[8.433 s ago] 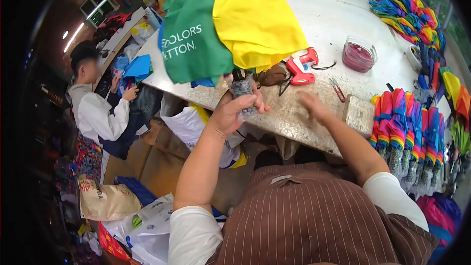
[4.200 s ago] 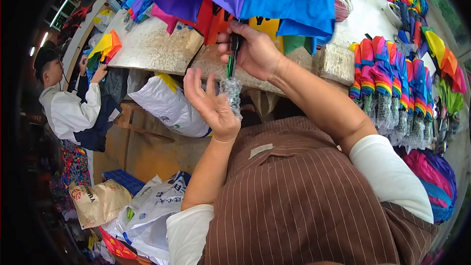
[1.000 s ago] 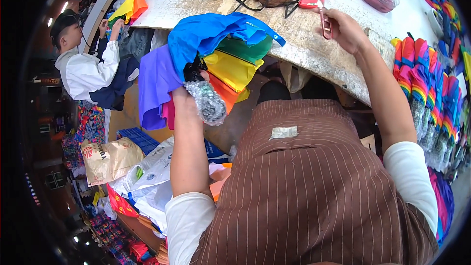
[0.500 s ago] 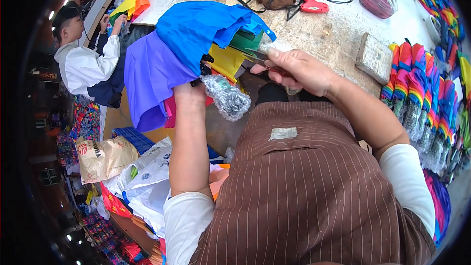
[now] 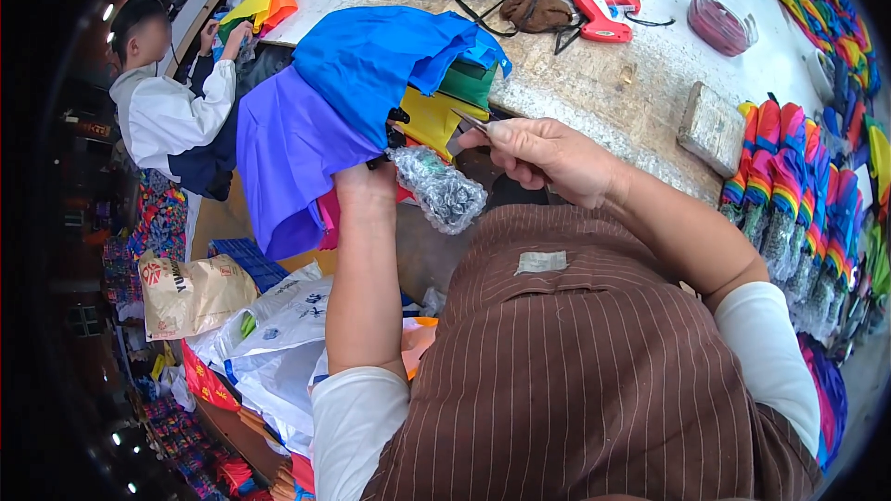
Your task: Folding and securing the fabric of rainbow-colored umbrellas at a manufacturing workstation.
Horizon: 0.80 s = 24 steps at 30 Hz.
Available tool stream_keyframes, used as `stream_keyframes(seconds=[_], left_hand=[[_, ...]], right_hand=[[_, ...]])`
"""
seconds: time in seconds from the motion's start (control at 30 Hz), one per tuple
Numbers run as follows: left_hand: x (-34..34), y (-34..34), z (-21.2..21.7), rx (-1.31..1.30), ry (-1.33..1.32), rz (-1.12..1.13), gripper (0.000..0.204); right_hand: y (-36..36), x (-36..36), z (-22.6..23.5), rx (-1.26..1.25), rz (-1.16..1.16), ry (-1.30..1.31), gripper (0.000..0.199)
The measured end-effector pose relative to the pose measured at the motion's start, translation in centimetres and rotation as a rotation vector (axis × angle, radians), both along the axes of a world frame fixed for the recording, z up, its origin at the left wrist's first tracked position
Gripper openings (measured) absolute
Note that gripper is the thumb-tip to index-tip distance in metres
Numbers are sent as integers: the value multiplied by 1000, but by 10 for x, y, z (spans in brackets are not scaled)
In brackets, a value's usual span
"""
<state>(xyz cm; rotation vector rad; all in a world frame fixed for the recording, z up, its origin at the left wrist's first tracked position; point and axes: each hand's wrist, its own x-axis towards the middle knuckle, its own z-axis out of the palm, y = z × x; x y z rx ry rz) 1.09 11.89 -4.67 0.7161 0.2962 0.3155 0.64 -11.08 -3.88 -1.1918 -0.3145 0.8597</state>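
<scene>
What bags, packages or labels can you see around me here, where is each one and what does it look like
Tan paper bag: on the floor at lower left, crumpled, with a red mark.
White plastic bags: heaped beside it, printed in blue.
Bubble-wrap sleeve: clear, on the umbrella's end by the left hand.
Small label: pale rectangle on the brown striped apron.
</scene>
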Motion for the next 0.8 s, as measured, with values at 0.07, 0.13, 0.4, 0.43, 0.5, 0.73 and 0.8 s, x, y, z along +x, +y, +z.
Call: stream_keyframes(seconds=[0.07, 0.13, 0.4, 0.43, 0.5, 0.73, 0.8], left_hand=[[0, 2, -1, -14, -14, -24, 39], [0, 8, -6, 1, -35, -63, 38], [-3, -3, -5, 105, 12, -5, 40], [-4, -9, 1, 114, 10, 7, 42], [-7, -17, 6, 123, 7, 18, 43], [-8, 12, -8, 70, -81, -21, 38], [-8, 14, -13, 73, -115, -86, 36]], right_hand=[[2, -1, 1, 25, -1, 29, 47], [3, -1, 3, 36, 11, 65, 46], [17, -1, 17, 74, -1, 116, 44], [17, 0, 19, 78, -14, 124, 40], [17, 0, 22, 83, -27, 130, 37], [5, -14, 23, 130, 19, 67, 40], [8, -14, 20, 109, 28, 91, 40]])
